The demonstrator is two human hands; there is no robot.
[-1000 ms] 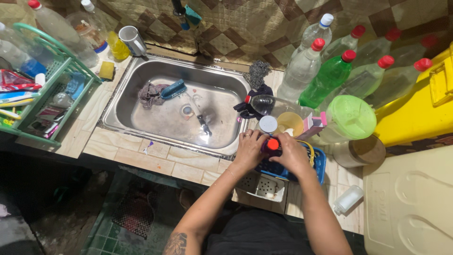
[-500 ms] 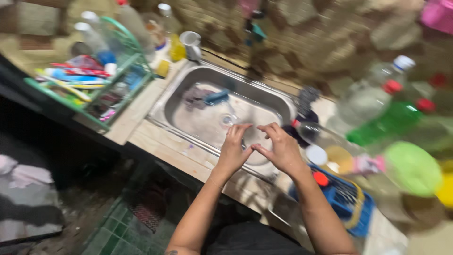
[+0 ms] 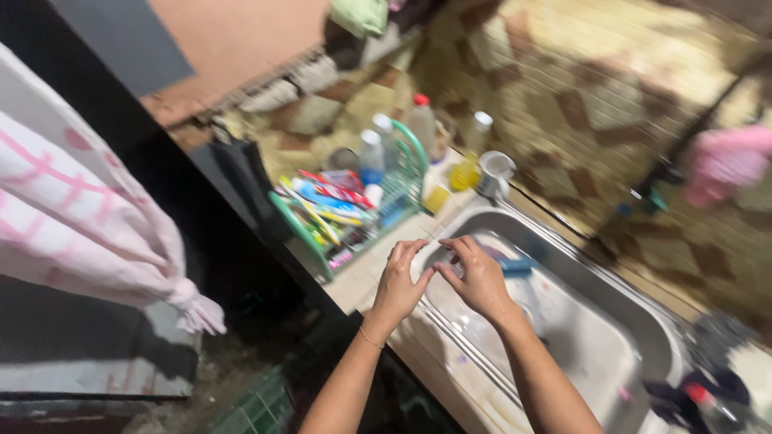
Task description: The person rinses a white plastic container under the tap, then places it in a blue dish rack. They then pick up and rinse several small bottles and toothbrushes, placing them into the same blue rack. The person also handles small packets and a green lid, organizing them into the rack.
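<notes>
Both hands are shown raised together over the near left part of the steel sink (image 3: 635,337). The left hand (image 3: 400,283) is held with its fingers curled loosely and apart, and nothing is seen in its grasp. The right hand (image 3: 476,277) is held beside it, its fingers bent and slightly spread, likewise closed on nothing that can be made out; motion blur prevents certainty about any small item pinched at the fingertips. The thumbs and index fingertips of the two hands are brought close together, nearly touching, above the sink's rim. Just beyond the right hand, inside the basin, a blue scrubbing brush (image 3: 513,265) is seen, its long axis lying roughly crosswise to the right forearm; the right hand is the nearer of the two to it. Under the left hand, the tiled counter edge (image 3: 366,281) is shown. Further out from the left hand, up and to its left, a green wire rack (image 3: 406,149) is placed, filled with toothbrushes and tubes (image 3: 330,201) and backed by clear plastic bottles (image 3: 418,120). Beyond both hands, past the sink's far corner, a grey mug (image 3: 494,173) and a yellow sponge (image 3: 437,199) are set near a yellow bottle (image 3: 463,173). Far to the left of the left hand a pink-and-white cloth (image 3: 88,233) is hung; far to the right of the right hand a pink object (image 3: 728,165) is blurred against the tiled wall (image 3: 579,88).
</notes>
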